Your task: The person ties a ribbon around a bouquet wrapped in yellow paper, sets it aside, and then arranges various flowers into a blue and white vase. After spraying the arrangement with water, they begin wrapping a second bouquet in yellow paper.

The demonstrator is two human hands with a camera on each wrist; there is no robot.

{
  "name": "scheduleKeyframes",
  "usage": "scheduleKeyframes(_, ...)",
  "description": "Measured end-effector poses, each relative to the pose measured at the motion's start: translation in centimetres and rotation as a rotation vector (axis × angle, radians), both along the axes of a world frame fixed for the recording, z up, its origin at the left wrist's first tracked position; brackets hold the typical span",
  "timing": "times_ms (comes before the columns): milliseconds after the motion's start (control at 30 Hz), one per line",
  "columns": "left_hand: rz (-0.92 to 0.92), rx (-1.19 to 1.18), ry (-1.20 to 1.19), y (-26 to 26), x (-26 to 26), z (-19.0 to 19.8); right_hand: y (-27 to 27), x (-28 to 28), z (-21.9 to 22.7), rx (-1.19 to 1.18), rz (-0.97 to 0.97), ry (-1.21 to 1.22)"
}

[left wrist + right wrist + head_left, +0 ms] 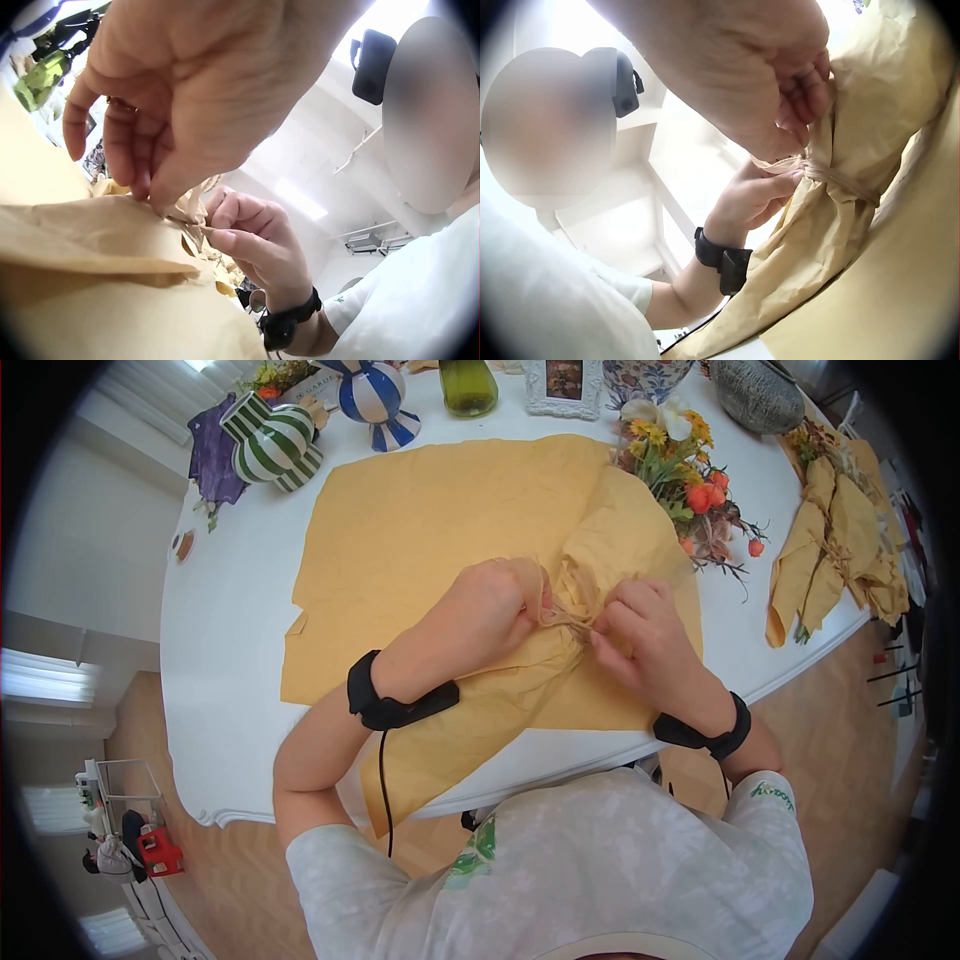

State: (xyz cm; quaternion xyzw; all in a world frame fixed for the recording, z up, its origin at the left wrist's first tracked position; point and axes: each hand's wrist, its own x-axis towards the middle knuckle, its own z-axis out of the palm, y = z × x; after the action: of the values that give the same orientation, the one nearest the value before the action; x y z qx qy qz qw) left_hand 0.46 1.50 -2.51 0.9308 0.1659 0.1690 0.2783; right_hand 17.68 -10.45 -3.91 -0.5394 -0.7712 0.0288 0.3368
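Tan wrapping paper (440,510) lies over the table, and part of it is gathered into a bundle (630,530) with a raffia-like tie (568,622) round its narrow waist. The left hand (490,610) pinches the tie from the left side. From the right, the right hand (645,635) pinches it too, close to the left hand. In the right wrist view the tie (844,182) wraps the pleated paper, with the right hand (780,82) above it and the left hand (757,196) beyond. Whatever the bundle holds is hidden.
Yellow and orange flowers (690,475) lie right of the bundle. Along the far edge stand a green-striped vase (275,445), a blue-striped vase (372,400), a green glass vase (468,388) and a photo frame (563,385). Another wrapped bouquet (840,535) lies at the right edge.
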Motion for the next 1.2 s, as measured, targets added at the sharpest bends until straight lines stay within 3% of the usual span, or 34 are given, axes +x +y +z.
scheduleKeyframes(233, 0.019, -0.169, -0.035, 0.0, -0.1, -0.5, -0.4, -0.6, 0.0, 0.022, -0.059, 0.067)
scheduleKeyframes(833, -0.232, -0.094, -0.026, 1.5, 0.5, -0.4, 0.5, 0.2, -0.7, -0.109, 0.058, 0.086)
scheduleKeyframes(1033, -0.176, -0.168, 0.041, 1.5, 0.3, -0.2, 1.0, 0.7, -0.5, -0.102, 0.086, 0.098)
scheduleKeyframes(1200, -0.148, -0.335, 0.057, 1.7, -0.1, 0.1, 1.9, 2.0, 0.6, -0.284, 0.179, 0.177)
